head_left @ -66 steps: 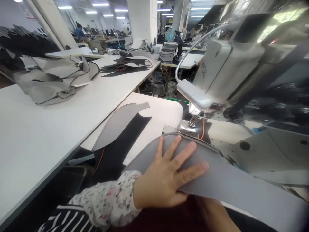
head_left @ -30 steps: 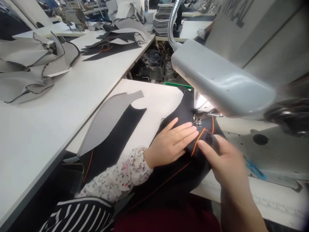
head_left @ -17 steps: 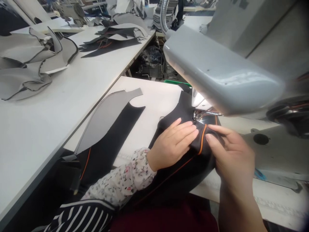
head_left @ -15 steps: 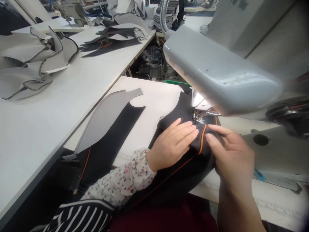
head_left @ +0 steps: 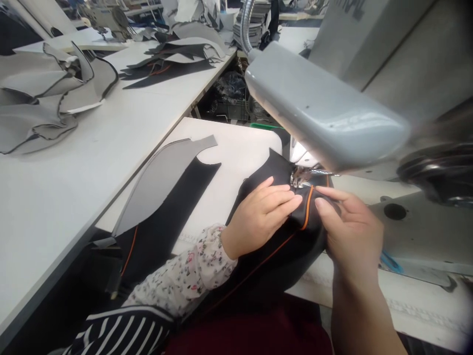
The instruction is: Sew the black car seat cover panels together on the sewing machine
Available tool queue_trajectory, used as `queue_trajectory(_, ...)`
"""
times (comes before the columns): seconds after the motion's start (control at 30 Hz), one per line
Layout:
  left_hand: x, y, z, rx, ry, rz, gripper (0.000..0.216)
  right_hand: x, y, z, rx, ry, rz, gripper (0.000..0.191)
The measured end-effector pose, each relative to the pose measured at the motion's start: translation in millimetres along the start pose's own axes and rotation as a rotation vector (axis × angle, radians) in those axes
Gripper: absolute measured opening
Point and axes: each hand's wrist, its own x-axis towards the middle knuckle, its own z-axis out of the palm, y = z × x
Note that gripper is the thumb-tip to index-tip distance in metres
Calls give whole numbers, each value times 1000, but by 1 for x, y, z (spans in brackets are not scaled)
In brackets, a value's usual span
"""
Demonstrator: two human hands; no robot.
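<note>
A black fabric piece with orange piping lies under the presser foot of a sewing machine. My left hand rests flat on the fabric just left of the piping, fingers together and pointing at the foot. My right hand pinches the fabric edge on the right side of the piping, close to the foot. A grey lamp head on a flexible neck hangs over the needle area and hides part of it.
A grey and black cut panel lies on the white table to the left. A long white bench holds heaps of grey pieces and darker pieces. Blue scissors lie on the machine bed at right.
The grey side gave way to black fabric with orange piping. My right hand came in and took the edge. Both hands have since crept slightly toward the presser foot.
</note>
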Motion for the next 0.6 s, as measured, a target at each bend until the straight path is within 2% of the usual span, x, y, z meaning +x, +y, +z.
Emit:
queue_trajectory(0.2,11,-19,5,-24,38,21,23,20,4,10,44,15,12,33)
queue_trajectory(0.33,3,-17,1,-48,-9,-17,28,17,16,7,116,-8,77,45)
queue_trajectory(0.37,-4,-15,-1,-59,-2,-87,31,11,24,5,179,-16,115,48)
queue_trajectory(0.4,-14,-13,-3,-94,32,-219,37,1,34,4,251,-30,156,52)
queue_trajectory(0.5,-49,-9,-6,-316,137,-785,66,-46,66,-1,404,-105,273,61)
queue_trajectory(0.53,-60,-9,-7,-403,120,-926,73,-66,74,-3,449,-161,336,61)
queue_trajectory(0.6,-77,-7,-5,-555,-22,-1037,71,-105,84,-7,654,-339,599,57)
